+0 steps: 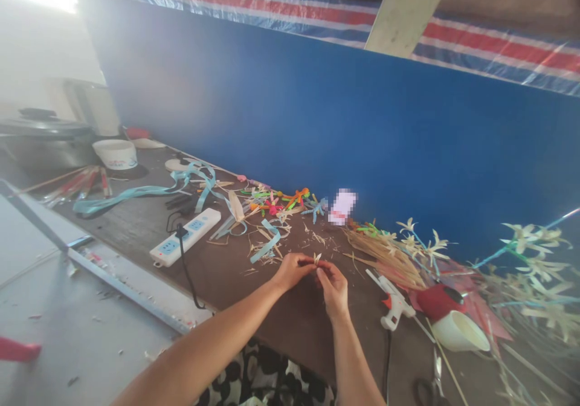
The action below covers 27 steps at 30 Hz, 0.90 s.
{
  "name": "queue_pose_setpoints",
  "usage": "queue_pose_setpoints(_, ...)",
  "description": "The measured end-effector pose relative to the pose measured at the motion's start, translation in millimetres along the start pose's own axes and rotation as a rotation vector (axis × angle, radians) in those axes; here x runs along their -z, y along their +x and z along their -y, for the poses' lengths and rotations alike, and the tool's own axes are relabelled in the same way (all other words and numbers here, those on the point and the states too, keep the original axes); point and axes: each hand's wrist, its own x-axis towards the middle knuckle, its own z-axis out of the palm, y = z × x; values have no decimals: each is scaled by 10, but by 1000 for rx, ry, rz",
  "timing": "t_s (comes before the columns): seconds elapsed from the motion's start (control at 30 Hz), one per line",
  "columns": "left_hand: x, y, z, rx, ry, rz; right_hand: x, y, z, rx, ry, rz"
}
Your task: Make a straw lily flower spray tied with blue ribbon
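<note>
Both hands meet over the near middle of the dark table (290, 309). My left hand (293, 271) pinches a small pale piece (318, 258) from the left, its thumb and fingers closed. On the right, my right hand (333, 285) closes its fingertips on the same piece, which sticks up between the two hands. The piece looks like a bit of dried leaf or petal, but its lower part is hidden by the fingers. Pale scraps (317, 237) lie just beyond the hands.
A white power strip (185, 237) with a black cable is at left. Right of the hands are a white glue gun (395, 304), a white cup (461, 331), scissors (437, 373) and pale flowers (435, 246). Blue ribbon (131, 196) and colourful pieces (296, 197) lie farther back.
</note>
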Motion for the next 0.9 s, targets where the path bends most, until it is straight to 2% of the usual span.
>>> queue_pose_setpoints(0.37, -7, -6, 1, 22, 7, -11, 4, 6, -39, 6, -18, -28)
queue_pose_setpoints(0.9, -8, -27, -11, -76, 44, -37, 8, 30, -53, 33, -31, -69)
